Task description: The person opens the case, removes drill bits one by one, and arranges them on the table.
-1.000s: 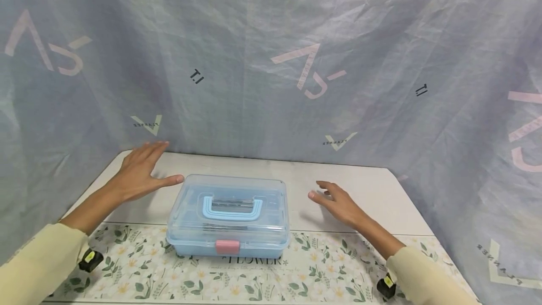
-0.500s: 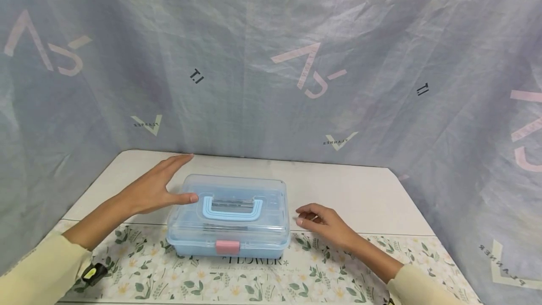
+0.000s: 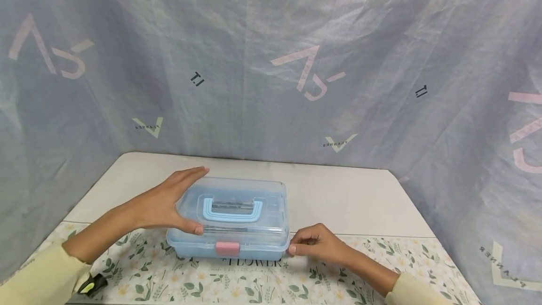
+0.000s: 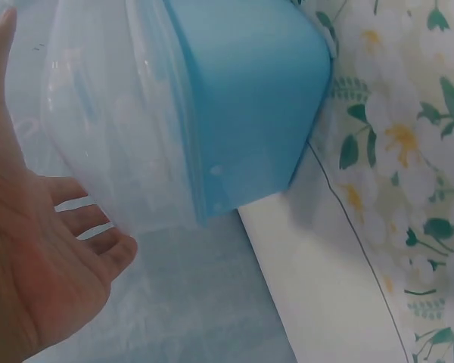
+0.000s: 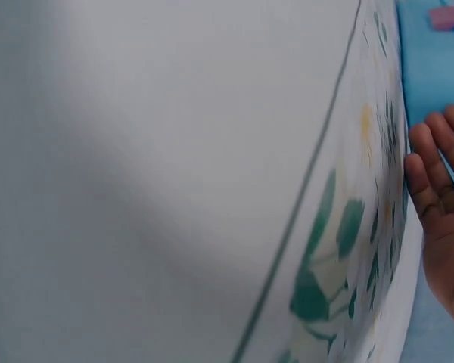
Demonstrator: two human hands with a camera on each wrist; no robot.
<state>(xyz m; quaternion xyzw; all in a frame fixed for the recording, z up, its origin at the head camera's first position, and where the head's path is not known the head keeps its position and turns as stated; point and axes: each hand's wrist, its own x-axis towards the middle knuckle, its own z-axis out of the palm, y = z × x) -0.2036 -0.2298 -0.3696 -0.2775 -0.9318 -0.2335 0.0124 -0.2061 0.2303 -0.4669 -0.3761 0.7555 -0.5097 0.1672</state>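
A light blue storage box [image 3: 247,251] with a clear lid [image 3: 273,211] sits closed before me. On its top lies a blue carrying handle [image 3: 232,217], and a pink latch [image 3: 227,248] is at the front. My left hand [image 3: 167,204] spreads over the box's left end, thumb above the front of the lid, fingers towards the back. In the left wrist view the fingers of that hand [image 4: 45,257] are beside the lid. My right hand [image 3: 322,246] is at the front right corner, fingertips right at the box's side. Slim dark items show through the lid.
The box stands across a floral mat [image 3: 237,286] and the white tabletop [image 3: 338,201] behind it. A grey printed curtain [image 3: 254,84] hangs behind and at both sides of the table. A black strap device [image 3: 93,286] is on my left wrist.
My left hand has moved right and nearer, from beside the box to over its left end. My right hand has come left and nearer to the front right corner. The box stays put.
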